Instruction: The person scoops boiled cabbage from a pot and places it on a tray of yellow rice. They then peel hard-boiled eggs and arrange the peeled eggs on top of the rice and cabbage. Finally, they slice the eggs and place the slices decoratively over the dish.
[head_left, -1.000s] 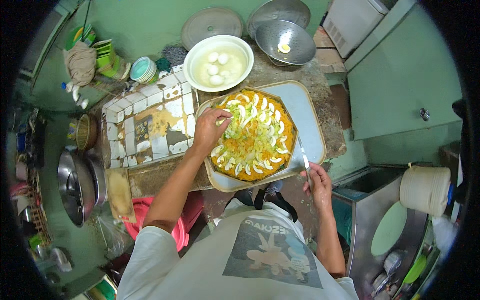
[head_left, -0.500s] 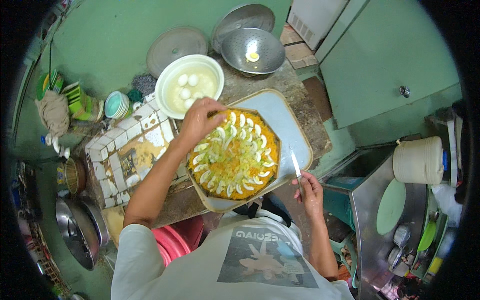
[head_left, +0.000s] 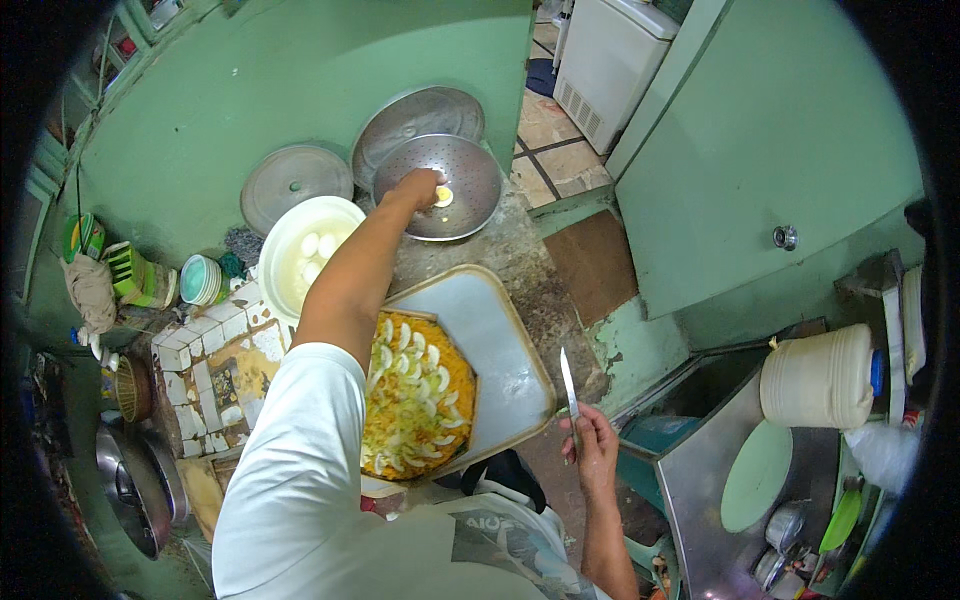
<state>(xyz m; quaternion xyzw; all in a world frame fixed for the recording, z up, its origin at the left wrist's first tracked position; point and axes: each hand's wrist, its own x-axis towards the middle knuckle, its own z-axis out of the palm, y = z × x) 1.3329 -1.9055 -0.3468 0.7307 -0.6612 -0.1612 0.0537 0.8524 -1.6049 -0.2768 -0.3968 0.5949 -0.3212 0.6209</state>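
Observation:
My left hand reaches into a perforated metal colander, its fingers closed at the left edge of a halved boiled egg; the fingertips are partly hidden. In my right hand is a knife, its blade pointing away from me. Between my arms an octagonal dish of orange-yellow food, topped with white egg slices and pale green shreds, rests on a light blue tray. My left arm and sleeve cover the dish's left part. Whole peeled eggs sit in cloudy water inside a white bowl.
Two round metal lids lean against the green wall behind the bowl and colander. A tiled counter section lies left. To the right are a metal sink top, a beige jug and a green door.
My left hand has moved from the far edge of the dish to the egg half in the colander. The view has shifted right, and my right hand still holds the knife.

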